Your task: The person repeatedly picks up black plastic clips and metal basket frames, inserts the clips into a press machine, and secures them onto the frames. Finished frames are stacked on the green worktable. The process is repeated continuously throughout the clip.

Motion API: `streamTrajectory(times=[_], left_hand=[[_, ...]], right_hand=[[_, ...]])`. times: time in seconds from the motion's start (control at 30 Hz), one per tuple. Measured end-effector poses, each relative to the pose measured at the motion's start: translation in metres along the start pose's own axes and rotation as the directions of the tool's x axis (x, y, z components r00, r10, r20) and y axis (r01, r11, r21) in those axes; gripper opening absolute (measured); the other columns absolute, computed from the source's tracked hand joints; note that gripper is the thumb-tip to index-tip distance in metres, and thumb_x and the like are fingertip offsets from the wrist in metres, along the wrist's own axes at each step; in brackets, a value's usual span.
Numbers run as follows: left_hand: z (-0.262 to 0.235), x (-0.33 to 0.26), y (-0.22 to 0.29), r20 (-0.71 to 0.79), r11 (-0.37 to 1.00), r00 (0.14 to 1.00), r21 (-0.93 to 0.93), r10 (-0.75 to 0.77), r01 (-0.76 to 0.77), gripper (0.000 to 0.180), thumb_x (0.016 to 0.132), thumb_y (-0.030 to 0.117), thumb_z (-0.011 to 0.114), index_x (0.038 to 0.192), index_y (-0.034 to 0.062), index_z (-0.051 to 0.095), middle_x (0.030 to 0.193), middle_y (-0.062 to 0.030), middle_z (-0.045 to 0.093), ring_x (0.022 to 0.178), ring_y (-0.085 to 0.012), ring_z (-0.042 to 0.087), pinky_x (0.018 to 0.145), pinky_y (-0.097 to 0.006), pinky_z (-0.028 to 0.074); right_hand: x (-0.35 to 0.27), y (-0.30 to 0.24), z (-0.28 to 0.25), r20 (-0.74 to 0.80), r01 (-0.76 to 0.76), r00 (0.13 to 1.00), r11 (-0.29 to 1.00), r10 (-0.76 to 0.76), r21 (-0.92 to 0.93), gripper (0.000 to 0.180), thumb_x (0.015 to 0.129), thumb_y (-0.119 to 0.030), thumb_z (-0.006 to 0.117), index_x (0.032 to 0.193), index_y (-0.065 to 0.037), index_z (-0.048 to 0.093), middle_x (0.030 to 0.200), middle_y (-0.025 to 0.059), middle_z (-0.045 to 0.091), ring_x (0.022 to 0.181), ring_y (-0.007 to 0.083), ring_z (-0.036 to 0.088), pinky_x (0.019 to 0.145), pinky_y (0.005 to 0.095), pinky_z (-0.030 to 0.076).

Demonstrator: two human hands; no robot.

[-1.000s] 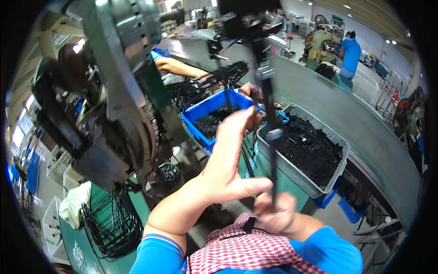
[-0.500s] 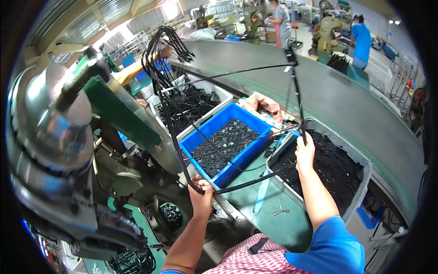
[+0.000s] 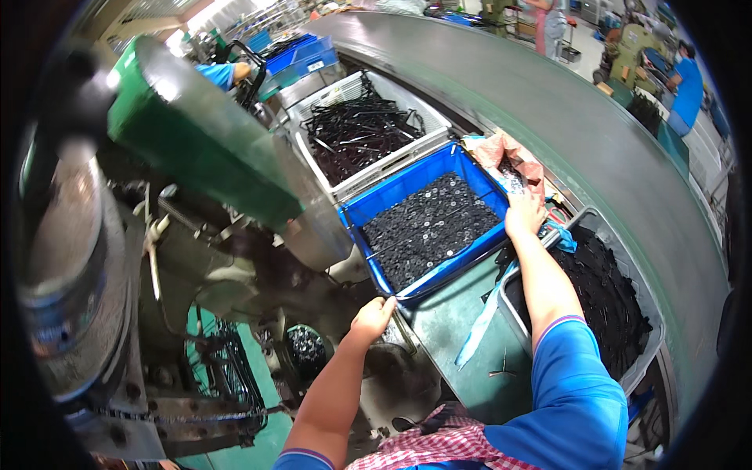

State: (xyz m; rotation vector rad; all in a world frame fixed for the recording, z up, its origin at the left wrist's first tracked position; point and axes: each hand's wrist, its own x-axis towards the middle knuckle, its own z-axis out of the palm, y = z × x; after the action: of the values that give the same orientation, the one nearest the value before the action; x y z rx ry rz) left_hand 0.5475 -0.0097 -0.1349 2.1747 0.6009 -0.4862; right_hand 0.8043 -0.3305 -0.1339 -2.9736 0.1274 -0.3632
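A thin black rod frame (image 3: 439,290) lies low over the blue bin (image 3: 370,266), its dark lines following the bin's rim and crossing its opening. My left hand (image 3: 372,319) is closed on the frame's near corner, beside the bin's front corner. My right hand (image 3: 525,215) is closed at the frame's right end, between the bin and a reddish woven bag (image 3: 518,157); its fingertips are partly hidden. Many small black ring-like parts (image 3: 427,227) fill the bin.
Behind stands a pale crate (image 3: 368,174) of black strips. A grey tub (image 3: 654,294) of black pieces is at right. A green machine arm (image 3: 196,133) looms left. A co-worker's hand (image 3: 240,72) is at far left. A conveyor (image 3: 548,110) runs behind; a three-armed metal piece (image 3: 503,368) lies on the table.
The black rod frame, upright before me earlier, has come down over the blue bin with both hands. The view has swung, shifting the bins; the co-worker's hanging bundle of black loops has left its place.
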Motion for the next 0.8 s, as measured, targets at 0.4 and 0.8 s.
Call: streamTrajectory(times=[0.4, 0.8], left_hand=[[-0.023, -0.226, -0.135, 0.390, 0.920, 0.870, -0.359, 0.301, -0.157, 0.032, 0.092, 0.030, 0.052, 0.100, -0.0006, 0.058, 0.084, -0.0060, 0.064, 0.073, -0.0132, 0.058, 0.070, -0.029, 0.048], [-0.103, -0.402, -0.505, -0.470, 0.236, 0.368, -0.817, -0.802, -0.527, 0.044, 0.085, 0.028, 0.060, 0.123, 0.0097, 0.050, 0.107, 0.0010, 0.054, 0.100, -0.0112, 0.051, 0.077, -0.032, 0.042]], right_hand=[[-0.277, -0.094, -0.165, 0.525, 0.169, 0.224, 0.563, -0.821, 0.809, 0.030, 0.081, -0.025, 0.065, 0.100, -0.002, 0.068, 0.090, 0.0107, 0.070, 0.086, 0.0178, 0.066, 0.082, 0.0305, 0.050], [-0.605, -0.399, -0.113, 0.464, -0.399, -0.077, 0.453, -0.883, 0.797, 0.045, 0.090, -0.021, 0.061, 0.126, 0.003, 0.050, 0.112, 0.0077, 0.059, 0.088, 0.0122, 0.053, 0.077, 0.0247, 0.045]])
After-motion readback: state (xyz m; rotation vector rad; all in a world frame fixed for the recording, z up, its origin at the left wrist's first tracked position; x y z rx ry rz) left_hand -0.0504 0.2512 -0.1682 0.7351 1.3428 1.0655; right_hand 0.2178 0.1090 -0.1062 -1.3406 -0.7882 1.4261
